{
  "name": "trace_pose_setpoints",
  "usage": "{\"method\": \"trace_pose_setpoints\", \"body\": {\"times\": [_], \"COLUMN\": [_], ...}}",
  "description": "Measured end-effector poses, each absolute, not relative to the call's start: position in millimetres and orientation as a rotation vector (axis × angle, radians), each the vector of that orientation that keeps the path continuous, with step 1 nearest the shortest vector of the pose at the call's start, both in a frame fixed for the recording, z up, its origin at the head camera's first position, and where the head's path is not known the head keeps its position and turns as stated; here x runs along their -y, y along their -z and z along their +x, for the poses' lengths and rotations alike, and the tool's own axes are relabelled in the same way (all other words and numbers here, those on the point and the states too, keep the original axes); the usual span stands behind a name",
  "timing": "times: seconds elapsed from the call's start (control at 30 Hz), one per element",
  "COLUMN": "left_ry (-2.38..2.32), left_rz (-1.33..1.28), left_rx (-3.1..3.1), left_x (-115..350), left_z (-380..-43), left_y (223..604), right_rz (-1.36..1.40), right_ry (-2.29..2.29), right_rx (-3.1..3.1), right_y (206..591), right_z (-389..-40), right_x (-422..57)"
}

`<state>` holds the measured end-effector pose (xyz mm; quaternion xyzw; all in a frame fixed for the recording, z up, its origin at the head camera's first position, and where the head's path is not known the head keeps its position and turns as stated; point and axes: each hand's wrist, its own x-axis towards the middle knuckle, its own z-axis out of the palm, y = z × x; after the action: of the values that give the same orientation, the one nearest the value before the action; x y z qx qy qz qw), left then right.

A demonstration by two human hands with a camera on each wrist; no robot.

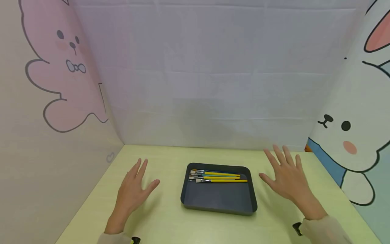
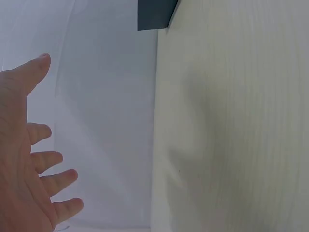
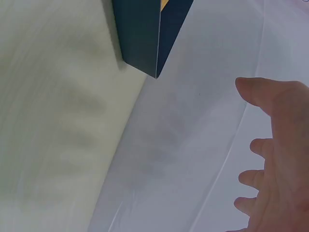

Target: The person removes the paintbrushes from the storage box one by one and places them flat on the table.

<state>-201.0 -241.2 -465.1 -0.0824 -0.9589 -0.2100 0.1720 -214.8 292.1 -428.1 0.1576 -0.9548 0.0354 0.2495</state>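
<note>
A dark grey rectangular tray lies on the pale yellow table, and its corner shows at the top of both wrist views. Several paintbrushes rest inside along its far side, mostly yellow-handled, bristles to the left. To the left of the tray, my left hand hovers with fingers extended and thumb spread, holding nothing. On the other side, my right hand is spread wide above the table, apart from the tray and also holding nothing. Both palms appear in the wrist views, the left hand and the right hand.
A white sheet hangs along the table's back edge. Side panels with a pink cartoon animal at left and a white cartoon rabbit at right flank the table.
</note>
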Motion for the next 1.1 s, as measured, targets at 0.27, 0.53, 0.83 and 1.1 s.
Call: {"method": "trace_pose_setpoints", "body": {"times": [0.27,0.53,0.83,1.1], "left_ry": [0.78,0.988,1.228,1.354], "left_rz": [-0.169,-0.155,-0.176,-0.166], "left_rx": [2.754,2.741,2.717,2.664], "left_x": [222.2,205.1,185.2,170.8], "left_z": [-200.0,-198.0,-199.1,-196.9], "left_y": [464.0,467.9,478.3,487.8], "right_rz": [0.504,0.59,0.715,0.754], "right_ry": [-0.168,-0.242,-0.352,-0.53], "right_rx": [2.668,2.711,2.755,2.81], "right_y": [410.1,399.4,393.3,395.3], "right_z": [-227.2,-235.1,-243.7,-250.4], "right_x": [-276.3,-263.1,-247.2,-233.5]}}
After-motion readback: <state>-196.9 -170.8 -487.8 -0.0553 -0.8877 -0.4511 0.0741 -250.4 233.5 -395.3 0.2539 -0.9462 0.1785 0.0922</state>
